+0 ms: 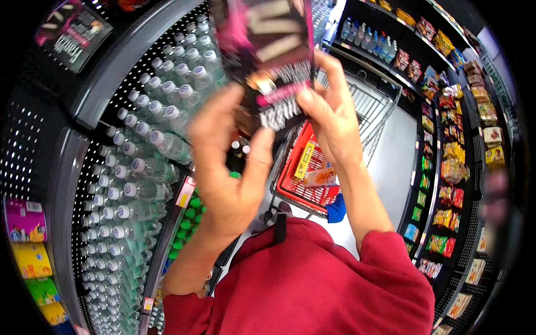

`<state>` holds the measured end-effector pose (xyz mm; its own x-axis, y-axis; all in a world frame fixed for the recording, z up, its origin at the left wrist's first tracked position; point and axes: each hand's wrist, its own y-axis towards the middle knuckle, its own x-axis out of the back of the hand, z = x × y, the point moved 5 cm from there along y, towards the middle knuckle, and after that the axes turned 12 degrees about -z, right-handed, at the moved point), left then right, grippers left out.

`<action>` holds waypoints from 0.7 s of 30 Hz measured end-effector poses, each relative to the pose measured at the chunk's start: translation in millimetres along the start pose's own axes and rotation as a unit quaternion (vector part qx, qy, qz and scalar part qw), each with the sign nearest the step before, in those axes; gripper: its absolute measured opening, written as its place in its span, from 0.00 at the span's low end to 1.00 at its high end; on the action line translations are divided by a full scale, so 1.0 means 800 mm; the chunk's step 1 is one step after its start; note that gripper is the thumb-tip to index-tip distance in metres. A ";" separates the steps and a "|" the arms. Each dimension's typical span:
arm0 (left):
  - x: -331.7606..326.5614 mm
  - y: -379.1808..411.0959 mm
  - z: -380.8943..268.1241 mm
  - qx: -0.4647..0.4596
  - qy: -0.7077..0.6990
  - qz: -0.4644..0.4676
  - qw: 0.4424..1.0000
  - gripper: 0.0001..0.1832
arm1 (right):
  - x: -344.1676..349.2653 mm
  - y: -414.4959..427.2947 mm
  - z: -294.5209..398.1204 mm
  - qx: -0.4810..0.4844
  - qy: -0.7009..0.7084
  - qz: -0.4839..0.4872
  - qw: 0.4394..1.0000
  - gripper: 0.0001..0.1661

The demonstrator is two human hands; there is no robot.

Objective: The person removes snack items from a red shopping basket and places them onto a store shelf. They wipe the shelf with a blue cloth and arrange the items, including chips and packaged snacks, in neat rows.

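A black and pink box of stick-shaped sweets (284, 54) is held up in front of me, blurred by motion. My right hand (335, 113) grips its right edge, thumb on the printed front and fingers behind. At the box's lower left is my left hand (226, 171), also blurred, with thumb and fingers spread. Whether it touches the box I cannot tell. Below my right hand, a red plastic shopping basket (286, 178) contains a yellow carton (305, 160) and a pale food box (320, 177). A metal wire cart (377, 113) extends beyond it.
Clear plastic bottles with white caps (138, 165) crowd the left shelf, with green-capped bottles (188, 222) beneath. A similar black and pink box (75, 37) stands at upper left. Snack packets (452, 171) line the right shelves. Grey floor (387, 167) runs along the aisle. Something blue (336, 208) hangs by the basket.
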<state>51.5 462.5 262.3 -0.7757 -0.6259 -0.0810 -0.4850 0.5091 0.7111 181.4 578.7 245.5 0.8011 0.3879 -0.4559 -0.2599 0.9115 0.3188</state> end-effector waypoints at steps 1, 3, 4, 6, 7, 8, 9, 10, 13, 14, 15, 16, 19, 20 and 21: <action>-0.009 -0.024 0.018 0.082 0.011 0.054 0.995 0.31 | 0.035 -0.015 -0.021 -0.027 -0.011 -0.039 0.999 0.37; -0.024 -0.061 0.053 0.138 0.084 0.163 0.973 0.32 | 0.103 -0.050 -0.057 -0.085 -0.064 -0.129 0.986 0.36; -0.027 -0.077 0.066 0.129 0.114 0.185 0.968 0.32 | 0.139 -0.068 -0.071 -0.108 -0.107 -0.147 0.977 0.34; -0.028 -0.110 0.093 0.131 0.143 0.214 0.957 0.31 | 0.215 -0.107 -0.105 -0.141 -0.201 -0.178 0.953 0.31; -0.023 -0.125 0.105 0.148 0.149 0.227 0.951 0.30 | 0.253 -0.126 -0.129 -0.150 -0.251 -0.186 0.938 0.29; -0.020 -0.135 0.112 0.164 0.148 0.245 0.944 0.29 | 0.294 -0.147 -0.151 -0.175 -0.298 -0.193 0.918 0.28; -0.016 -0.146 0.117 0.182 0.151 0.261 0.936 0.29 | 0.331 -0.171 -0.176 -0.204 -0.341 -0.198 0.896 0.27; -0.013 -0.153 0.120 0.208 0.151 0.272 0.927 0.28 | 0.352 -0.190 -0.191 -0.195 -0.398 -0.194 0.875 0.26; 0.002 -0.171 0.125 0.272 0.157 0.291 0.904 0.26 | 0.377 -0.217 -0.216 -0.232 -0.549 -0.145 0.790 0.22; 0.007 -0.176 0.127 0.285 0.158 0.292 0.900 0.25 | 0.398 -0.228 -0.245 -0.222 -0.595 -0.104 0.765 0.22; 0.009 -0.178 0.128 0.295 0.154 0.297 0.895 0.25 | 0.419 -0.242 -0.271 -0.210 -0.640 -0.069 0.736 0.22; 0.014 -0.178 0.128 0.299 0.155 0.291 0.895 0.23 | 0.415 -0.243 -0.282 -0.220 -0.648 -0.036 0.729 0.22; 0.025 -0.179 0.129 0.296 0.177 0.293 0.892 0.23 | 0.427 -0.261 -0.332 -0.183 -0.751 0.046 0.633 0.22; 0.029 -0.179 0.128 0.297 0.181 0.287 0.892 0.22 | 0.430 -0.266 -0.343 -0.156 -0.749 0.046 0.642 0.21; 0.033 -0.178 0.127 0.297 0.187 0.281 0.893 0.22 | 0.439 -0.273 -0.354 -0.128 -0.746 0.047 0.651 0.20</action>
<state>58.7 433.6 87.9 -0.8289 -0.2707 0.4896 -0.2770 0.9589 0.0614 367.0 555.0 -219.4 0.3569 0.0525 0.9327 -0.2745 0.9602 0.0511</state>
